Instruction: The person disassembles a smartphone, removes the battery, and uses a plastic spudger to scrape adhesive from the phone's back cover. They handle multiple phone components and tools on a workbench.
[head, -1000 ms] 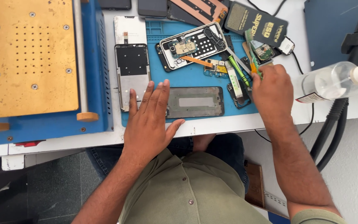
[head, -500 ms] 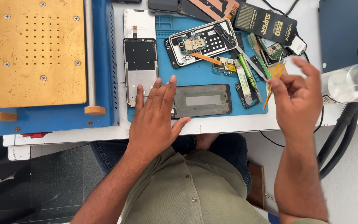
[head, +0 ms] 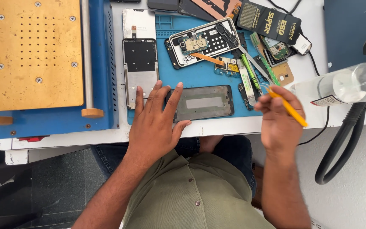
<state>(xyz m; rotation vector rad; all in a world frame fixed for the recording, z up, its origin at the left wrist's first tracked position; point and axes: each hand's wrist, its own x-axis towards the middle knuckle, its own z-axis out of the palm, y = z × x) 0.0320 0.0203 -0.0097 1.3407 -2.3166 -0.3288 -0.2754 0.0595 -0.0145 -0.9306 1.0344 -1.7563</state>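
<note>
L hand [head: 157, 121]: yours, spread flat, fingertips on phone frame [head: 203, 102].
R hand [head: 278, 116]: pinching yellow tool [head: 289, 109].
Bottle [head: 339, 87]: clear, on its side, contents unclear.
Mat [head: 200, 78]: blue, holds open phone [head: 204, 41].

Premises: a phone repair workshop, by the bench. A blue work mat [head: 200, 76] carries an opened phone [head: 204, 42] with its circuit board bare, a dark phone frame [head: 204, 103] and a detached screen [head: 140, 72]. A blue heating machine [head: 43, 68] with a perforated brass plate stands beside the mat. Screwdrivers [head: 250, 70], spare parts and a clear bottle [head: 339, 87], probably solvent, lie about the white bench [head: 234, 126]
</note>
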